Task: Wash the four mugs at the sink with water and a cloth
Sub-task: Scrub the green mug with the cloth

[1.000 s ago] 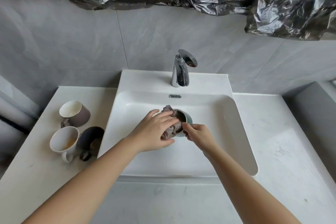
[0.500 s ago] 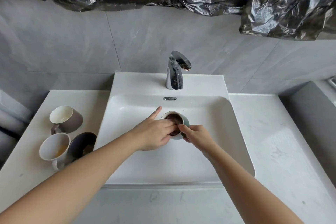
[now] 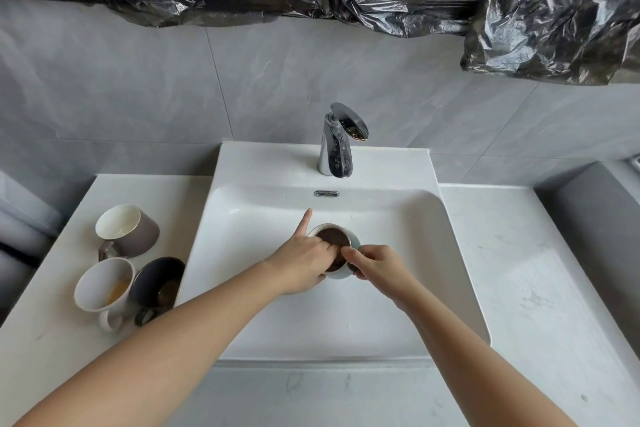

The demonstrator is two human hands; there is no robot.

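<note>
**Two hands on one mug in the sink**

Head view: A green mug (image 3: 354, 240) stands up in the middle of the white sink (image 3: 242, 218). Both hands are on it.

The left hand (image 3: 299, 263) is on the left side of the mug. Its pointing finger sticks out straight, past the rim and away from the mug. Its other fingers (image 3: 329, 248) bend down into the mug. They push on the dark cloth (image 3: 332, 236), which is stuffed inside. The cloth lies under and just past these fingertips.

The right hand (image 3: 377, 267) is on the right side of the mug. Its thumb sits on the near rim and its fingers curl round the outside wall, so it holds the mug tight. The two hands almost touch over the near rim.

Well off to the left of the left hand, three more mugs stand on the counter (image 3: 519, 253): a brown mug (image 3: 138, 234), a white mug (image 3: 100, 288) and a dark mug (image 3: 156, 282). The white and dark ones touch. The tap (image 3: 334, 146) is behind the sink, past the fingers.
</note>
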